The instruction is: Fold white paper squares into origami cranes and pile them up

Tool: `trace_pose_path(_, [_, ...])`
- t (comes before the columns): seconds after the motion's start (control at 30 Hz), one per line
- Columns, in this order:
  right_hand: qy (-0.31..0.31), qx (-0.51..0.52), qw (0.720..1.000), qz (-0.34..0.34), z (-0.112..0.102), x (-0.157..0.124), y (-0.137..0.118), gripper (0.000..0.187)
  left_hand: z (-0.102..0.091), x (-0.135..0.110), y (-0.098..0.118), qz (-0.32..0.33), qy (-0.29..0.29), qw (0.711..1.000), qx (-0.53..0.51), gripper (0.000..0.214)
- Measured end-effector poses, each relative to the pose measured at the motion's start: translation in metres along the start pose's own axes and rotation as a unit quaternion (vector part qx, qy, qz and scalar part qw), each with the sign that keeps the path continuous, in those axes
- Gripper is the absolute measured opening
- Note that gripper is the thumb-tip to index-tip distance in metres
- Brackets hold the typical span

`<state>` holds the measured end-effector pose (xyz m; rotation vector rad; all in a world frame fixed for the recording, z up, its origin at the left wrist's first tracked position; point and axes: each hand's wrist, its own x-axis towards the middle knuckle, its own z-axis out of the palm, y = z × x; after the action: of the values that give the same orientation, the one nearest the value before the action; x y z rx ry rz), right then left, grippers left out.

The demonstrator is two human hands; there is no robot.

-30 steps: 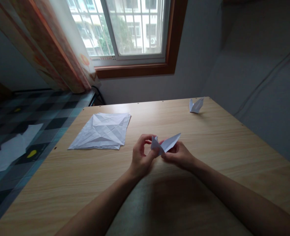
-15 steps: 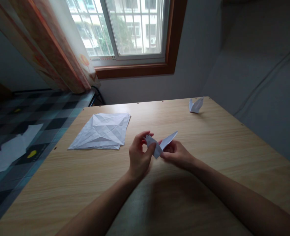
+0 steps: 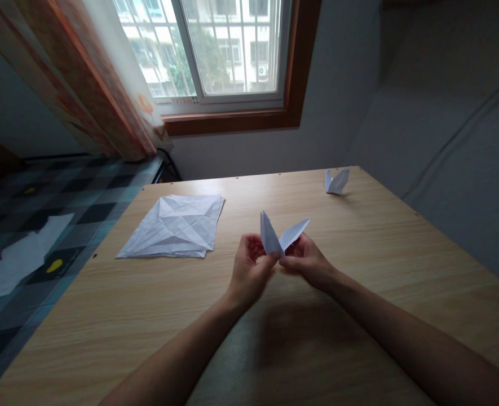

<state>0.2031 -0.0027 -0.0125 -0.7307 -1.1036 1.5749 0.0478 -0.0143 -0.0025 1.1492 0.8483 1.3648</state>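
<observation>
Between my hands is a white folded-paper figure (image 3: 270,237), held above the wooden table (image 3: 181,316). Two pointed flaps rise from it in a V. My left hand (image 3: 252,265) pinches its lower left part, thumb across the near side. On the other side, my right hand (image 3: 308,262) grips the base of the right flap between thumb and fingers. Some fingertips are hidden behind the paper. A similar small folded-paper figure (image 3: 337,181) stands at the table's far right corner.
A stack of creased white paper sheets (image 3: 177,225) lies on the table's left side. Left of the table, white paper pieces (image 3: 25,254) rest on a checked cloth (image 3: 101,180). A window (image 3: 232,51) and a curtain (image 3: 97,73) are behind.
The left flap of the folded paper now stands more upright. My left hand has shifted a little right and down, its thumb lower on the paper. The right hand stays nearly in place.
</observation>
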Motion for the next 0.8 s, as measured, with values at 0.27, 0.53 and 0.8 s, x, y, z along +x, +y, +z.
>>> trace_pose_path(0.27, [-0.035, -0.037, 0.999, -0.012, 0.0, -0.0048, 0.0047, 0.034, -0.0074, 0.0019, -0.0089, 0.026, -0.013, 0.995, 0.091, 0.022])
trace_pose_path(0.53, [-0.045, -0.07, 0.996, -0.036, 0.007, -0.0072, -0.0016, 0.03, -0.008, 0.0006, -0.0019, 0.089, -0.046, 0.977, 0.19, 0.014])
trace_pose_path(0.8, [0.034, -0.095, 0.995, -0.025, 0.0044, -0.0019, 0.0005, 0.029, -0.0066, 0.0013, -0.0075, 0.01, -0.009, 0.996, 0.086, 0.025])
